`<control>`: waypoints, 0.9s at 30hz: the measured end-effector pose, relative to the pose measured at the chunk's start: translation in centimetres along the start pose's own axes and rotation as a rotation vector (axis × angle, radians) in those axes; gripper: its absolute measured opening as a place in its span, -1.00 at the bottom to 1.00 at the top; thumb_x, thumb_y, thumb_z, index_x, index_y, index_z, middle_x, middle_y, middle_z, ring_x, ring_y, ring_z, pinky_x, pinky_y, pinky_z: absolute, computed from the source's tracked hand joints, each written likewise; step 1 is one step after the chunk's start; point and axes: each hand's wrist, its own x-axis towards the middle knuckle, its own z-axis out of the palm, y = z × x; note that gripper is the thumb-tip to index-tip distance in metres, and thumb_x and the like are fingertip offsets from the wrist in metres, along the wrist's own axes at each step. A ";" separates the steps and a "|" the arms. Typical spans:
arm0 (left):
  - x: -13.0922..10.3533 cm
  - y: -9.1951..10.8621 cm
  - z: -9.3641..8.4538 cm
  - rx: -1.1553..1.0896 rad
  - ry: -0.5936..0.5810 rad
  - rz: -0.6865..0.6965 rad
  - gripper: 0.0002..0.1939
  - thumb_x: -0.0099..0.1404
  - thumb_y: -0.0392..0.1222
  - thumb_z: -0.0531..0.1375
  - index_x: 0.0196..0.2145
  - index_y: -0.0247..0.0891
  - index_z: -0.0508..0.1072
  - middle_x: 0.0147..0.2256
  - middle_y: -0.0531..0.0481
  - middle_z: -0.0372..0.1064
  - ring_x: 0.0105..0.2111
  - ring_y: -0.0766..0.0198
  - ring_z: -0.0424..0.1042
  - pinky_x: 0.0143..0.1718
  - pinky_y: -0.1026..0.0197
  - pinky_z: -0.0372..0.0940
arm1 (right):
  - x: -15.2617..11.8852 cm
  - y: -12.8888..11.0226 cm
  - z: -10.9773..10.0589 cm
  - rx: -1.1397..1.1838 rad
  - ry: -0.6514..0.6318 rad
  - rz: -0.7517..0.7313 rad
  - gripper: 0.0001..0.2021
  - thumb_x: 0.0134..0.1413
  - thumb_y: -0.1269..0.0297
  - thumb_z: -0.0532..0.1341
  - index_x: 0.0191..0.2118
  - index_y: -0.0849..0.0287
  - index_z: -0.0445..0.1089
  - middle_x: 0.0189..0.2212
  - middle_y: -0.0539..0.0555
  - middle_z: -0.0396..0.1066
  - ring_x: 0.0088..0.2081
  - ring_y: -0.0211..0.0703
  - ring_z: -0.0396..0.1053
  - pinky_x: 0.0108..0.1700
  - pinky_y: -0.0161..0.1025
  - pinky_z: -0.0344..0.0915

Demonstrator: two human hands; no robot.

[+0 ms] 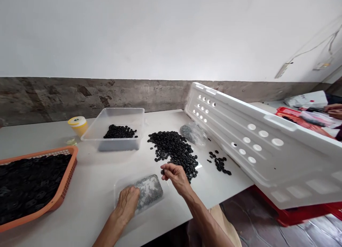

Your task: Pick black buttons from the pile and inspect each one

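Observation:
My left hand [127, 200] reaches into a small clear plastic box [116, 194] of tiny grey metal pieces [150, 190]. Its fingers are curled together, and their tips are hidden. Between the thumb and fingers of my right hand [175, 176] is a small black round piece [162, 172], held just beyond the right edge of that box. A loose heap of similar black pieces [173, 147] spreads over the white table behind my right hand. More black pieces [120, 131] lie in a larger clear plastic bin [121, 143] at the back.
An orange basket [62, 193] full of black parts stands at left. A yellow-and-white container [78, 125] is beside the bin. A clear bag [196, 134] of grey pieces lies behind the heap. A long white perforated panel [235, 115] leans at right; another person's hand [335, 111] shows beyond.

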 end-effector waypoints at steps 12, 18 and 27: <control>-0.7 -0.5 -0.1 -0.505 0.095 -0.068 -0.66 0.29 -0.12 -0.03 -0.36 -0.31 0.49 -0.37 -0.10 0.44 -0.31 0.23 0.42 -0.24 0.29 0.22 | -3.5 -2.0 3.6 0.332 -0.152 0.048 -0.52 -0.14 0.08 0.34 -0.18 0.40 0.37 -0.39 0.08 0.36 -0.41 -0.38 0.38 -0.33 -0.48 0.31; -2.2 -0.3 -0.1 -1.114 0.121 -0.137 -0.39 0.14 0.25 0.09 -0.24 -0.44 0.46 -0.41 -0.12 0.46 -0.44 0.32 0.40 -0.37 0.33 0.28 | -3.5 -1.8 4.8 0.085 -0.087 -0.050 -0.75 -0.08 0.39 0.14 -0.26 0.36 0.47 -0.44 0.04 0.35 -0.44 -0.49 0.25 -0.38 -0.58 0.15; -2.6 -0.9 0.1 -1.494 0.188 -0.224 -0.50 -0.05 0.08 0.39 -0.32 -0.42 0.47 -0.44 -0.06 0.48 -0.48 0.38 0.41 -0.45 0.38 0.26 | -2.8 -1.6 6.6 -0.229 -0.068 -0.136 -0.71 -0.04 0.51 0.05 -0.25 0.31 0.49 -0.46 0.01 0.34 -0.47 -0.50 0.15 -0.40 -0.58 0.01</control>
